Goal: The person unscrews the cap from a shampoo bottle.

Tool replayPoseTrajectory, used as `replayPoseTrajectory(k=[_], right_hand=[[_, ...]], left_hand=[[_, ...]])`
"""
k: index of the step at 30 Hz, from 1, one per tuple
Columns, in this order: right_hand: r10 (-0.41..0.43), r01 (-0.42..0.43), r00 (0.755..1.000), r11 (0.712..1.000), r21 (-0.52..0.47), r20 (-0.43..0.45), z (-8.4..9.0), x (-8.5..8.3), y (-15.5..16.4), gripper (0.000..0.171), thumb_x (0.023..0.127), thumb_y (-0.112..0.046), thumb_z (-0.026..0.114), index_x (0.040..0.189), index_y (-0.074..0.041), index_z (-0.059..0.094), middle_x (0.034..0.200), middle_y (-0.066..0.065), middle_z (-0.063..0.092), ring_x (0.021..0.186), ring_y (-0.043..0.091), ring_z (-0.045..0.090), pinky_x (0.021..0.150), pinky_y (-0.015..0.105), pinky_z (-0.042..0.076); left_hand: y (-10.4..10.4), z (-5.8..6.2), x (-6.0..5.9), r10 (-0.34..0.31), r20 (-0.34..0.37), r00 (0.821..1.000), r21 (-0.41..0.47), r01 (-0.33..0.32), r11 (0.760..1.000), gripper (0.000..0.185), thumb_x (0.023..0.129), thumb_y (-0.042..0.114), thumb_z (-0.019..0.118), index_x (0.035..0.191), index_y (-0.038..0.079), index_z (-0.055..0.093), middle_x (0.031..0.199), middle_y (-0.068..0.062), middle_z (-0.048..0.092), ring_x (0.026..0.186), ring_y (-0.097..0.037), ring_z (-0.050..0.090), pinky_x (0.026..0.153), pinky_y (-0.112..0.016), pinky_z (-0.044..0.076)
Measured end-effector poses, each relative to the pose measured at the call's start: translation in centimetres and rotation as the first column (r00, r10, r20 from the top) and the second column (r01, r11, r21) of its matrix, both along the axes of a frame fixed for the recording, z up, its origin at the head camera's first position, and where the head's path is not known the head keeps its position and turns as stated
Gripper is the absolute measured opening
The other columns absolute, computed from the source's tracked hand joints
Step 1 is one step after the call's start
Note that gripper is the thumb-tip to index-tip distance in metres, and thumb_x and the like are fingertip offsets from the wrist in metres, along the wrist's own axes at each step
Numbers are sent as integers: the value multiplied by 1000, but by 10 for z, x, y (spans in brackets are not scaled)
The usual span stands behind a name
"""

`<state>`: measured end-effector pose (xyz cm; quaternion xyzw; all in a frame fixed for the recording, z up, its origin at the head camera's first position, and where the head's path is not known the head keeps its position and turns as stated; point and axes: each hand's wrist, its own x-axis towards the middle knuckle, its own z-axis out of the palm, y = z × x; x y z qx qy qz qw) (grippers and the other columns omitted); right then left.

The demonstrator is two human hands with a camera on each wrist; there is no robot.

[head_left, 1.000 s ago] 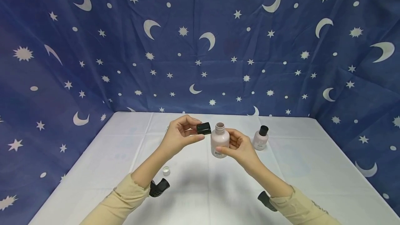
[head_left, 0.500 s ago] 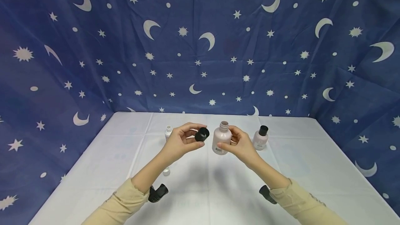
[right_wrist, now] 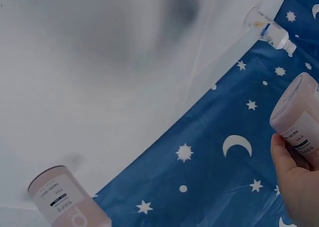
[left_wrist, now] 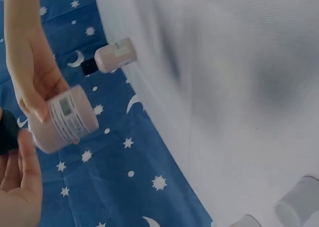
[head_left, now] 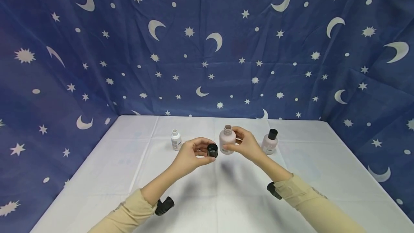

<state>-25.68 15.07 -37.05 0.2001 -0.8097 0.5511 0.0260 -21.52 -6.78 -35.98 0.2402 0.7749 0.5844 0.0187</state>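
Head view shows an uncapped pink bottle (head_left: 227, 140) held upright above the white table (head_left: 310, 175), gripped by the right hand (head_left: 247, 145) with fingers curled round its body. Just beside it, the left hand (head_left: 191, 154) pinches a black cap (head_left: 212, 150) between thumb and fingertips, close to the bottle's lower left side but apart from its neck. A small white bottle (head_left: 176, 140) stands to the left, and a capped pink bottle (head_left: 270, 142) to the right, against the starry blue backdrop (head_left: 207, 46).
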Motion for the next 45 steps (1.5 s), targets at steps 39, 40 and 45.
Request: replayPoseTrajectory(k=[39,40,45], right_hand=[[-22,26,1000,941,337,-17,-39,-75,-3,54,73,-6,77,119,11,56,103,23,66,93,32,63,79,37,55],[-24,27,1000,939,342,-14,-40,-76,-3,54,73,-7,78,119,11,56,103,23,66,93,32,63,78,37,55],[-25,22,1000,932,361,3,-43,-80,-6,53,74,-5,77,120,11,55,106,24,66,97,34,63,79,38,55]], left_hand=[[44,-85,-16,-39,-8,999,-379,33,925,34,64,-9,80,93,3,66,84,-6,67,71,-6,56,65,-14,47],[45,-86,-17,-43,4,999,-375,42,926,34,64,-10,80,93,2,66,84,-6,67,71,-6,56,65,-14,48],[50,-90,-20,-47,35,998,-358,56,932,33,64,-10,79,92,3,67,83,-6,66,72,-7,56,66,-14,48]])
